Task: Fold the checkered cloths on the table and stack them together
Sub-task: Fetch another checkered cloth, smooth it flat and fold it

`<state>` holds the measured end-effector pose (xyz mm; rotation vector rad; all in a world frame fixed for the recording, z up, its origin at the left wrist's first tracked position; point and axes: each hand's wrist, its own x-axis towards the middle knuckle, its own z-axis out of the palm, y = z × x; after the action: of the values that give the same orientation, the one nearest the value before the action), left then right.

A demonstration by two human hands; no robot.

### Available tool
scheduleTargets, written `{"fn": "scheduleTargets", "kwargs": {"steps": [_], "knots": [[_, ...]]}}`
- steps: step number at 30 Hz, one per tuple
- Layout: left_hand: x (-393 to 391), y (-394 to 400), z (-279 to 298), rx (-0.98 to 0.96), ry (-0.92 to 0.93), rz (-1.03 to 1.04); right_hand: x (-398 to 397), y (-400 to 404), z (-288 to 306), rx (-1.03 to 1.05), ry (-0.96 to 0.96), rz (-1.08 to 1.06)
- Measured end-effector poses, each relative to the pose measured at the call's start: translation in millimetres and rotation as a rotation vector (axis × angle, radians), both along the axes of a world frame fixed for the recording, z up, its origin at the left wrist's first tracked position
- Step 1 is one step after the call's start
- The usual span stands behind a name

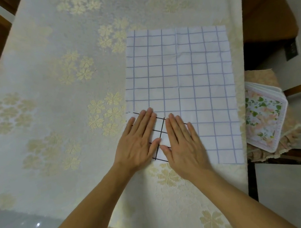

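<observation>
Head cam: two checkered cloths, two hands on the table (55, 85).
Left hand (137, 141) and right hand (184, 145) press flat, fingers straight and together, on the small black-lined folded cloth (160, 131), which sits on the big blue-lined cloth's (188, 75) near-left corner.

The light was soft, even and fairly dim, with a cool, washed-out cast over the tablecloth (57, 70). Shadows were faint: only thin, diffuse ones lay under the left hand (139, 141) and right hand (182, 147). A small bright glint showed on the glossy floor (38, 224) at lower left. Wide-angle distortion bowed the table's edges outward, and the picture was slightly soft throughout, more so toward the corners.
</observation>
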<state>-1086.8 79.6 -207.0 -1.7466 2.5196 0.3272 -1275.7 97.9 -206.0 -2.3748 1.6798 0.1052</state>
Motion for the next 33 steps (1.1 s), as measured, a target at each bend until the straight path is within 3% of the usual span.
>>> {"fn": "scheduleTargets", "kwargs": {"steps": [10, 15, 19, 22, 33], "knots": [[8, 6, 6, 0.023, 0.048, 0.202, -25, 7, 2, 0.037, 0.055, -0.044], [8, 6, 17, 0.074, 0.145, 0.370, -22, 4, 13, 0.049, -0.032, -0.068], [21, 12, 35, -0.088, 0.274, 0.595, -28, 5, 30, -0.008, -0.227, -0.262], [22, 16, 38, -0.194, 0.273, 0.681, -30, 8, 37, -0.101, -0.264, -0.359], [16, 11, 38, -0.059, 0.315, 0.801, -6, 13, 44, 0.122, -0.369, -0.782]]}}
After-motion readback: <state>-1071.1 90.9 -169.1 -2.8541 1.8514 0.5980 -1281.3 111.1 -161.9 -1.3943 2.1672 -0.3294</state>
